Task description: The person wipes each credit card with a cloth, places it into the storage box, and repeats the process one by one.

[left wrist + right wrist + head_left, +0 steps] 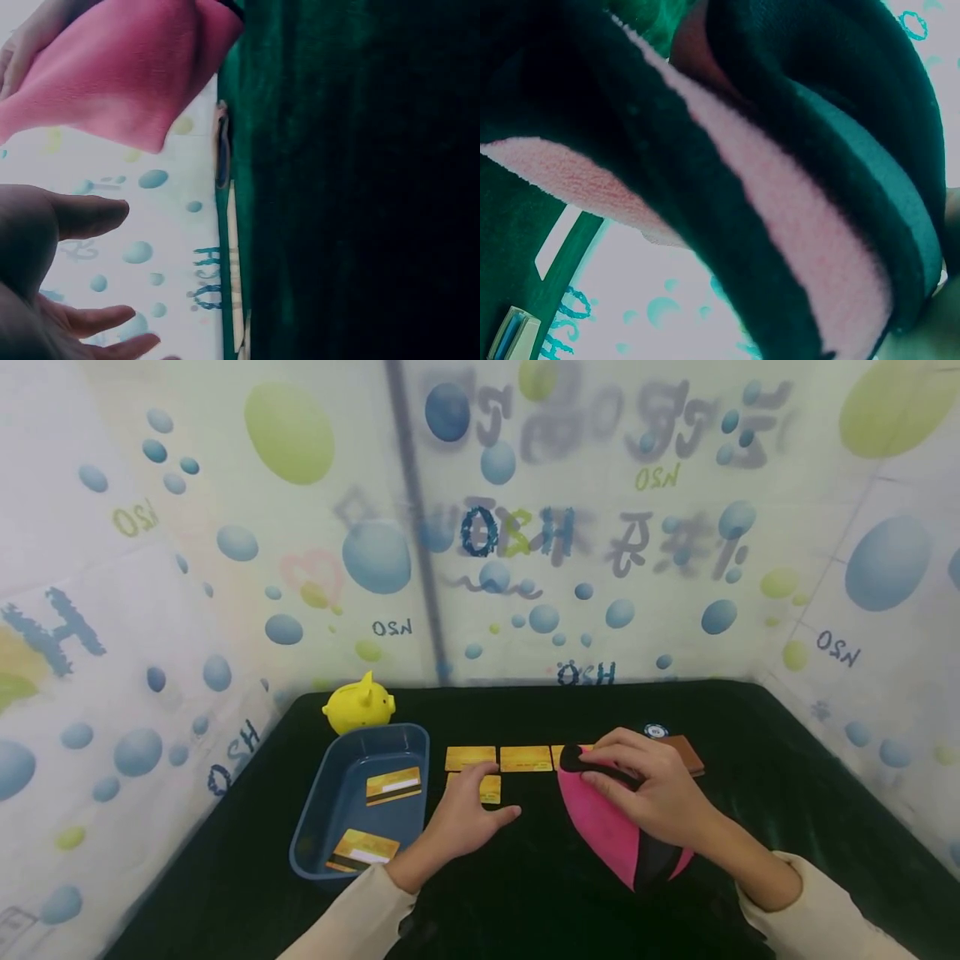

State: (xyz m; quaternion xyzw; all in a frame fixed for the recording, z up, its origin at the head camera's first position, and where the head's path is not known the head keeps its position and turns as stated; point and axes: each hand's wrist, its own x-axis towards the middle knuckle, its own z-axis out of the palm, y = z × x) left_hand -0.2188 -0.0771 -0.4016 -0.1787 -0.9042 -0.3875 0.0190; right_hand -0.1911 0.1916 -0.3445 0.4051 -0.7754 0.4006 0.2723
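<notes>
In the head view, my right hand [663,789] pinches the black edge of a pink and black cloth item [600,827], which hangs below the fingers. My left hand [461,818] hovers with fingers spread, holding nothing, over a yellow card [491,790] that it partly covers. Above that card lies a row of yellow cards [525,759], the rightmost partly hidden by the cloth. The left wrist view has the spread left hand [37,262] below the pink cloth [127,75]. Folds of the cloth [802,217] fill much of the right wrist view, with the hand [926,330] blurred at the corner.
A blue tray [311,810] at the left holds two yellow cards [393,786]. Behind it stands a yellow piggy bank [358,704]. Beyond the right hand lie a brown wallet [684,753] and a round chip [656,730]. Patterned curtains surround the dark green tabletop.
</notes>
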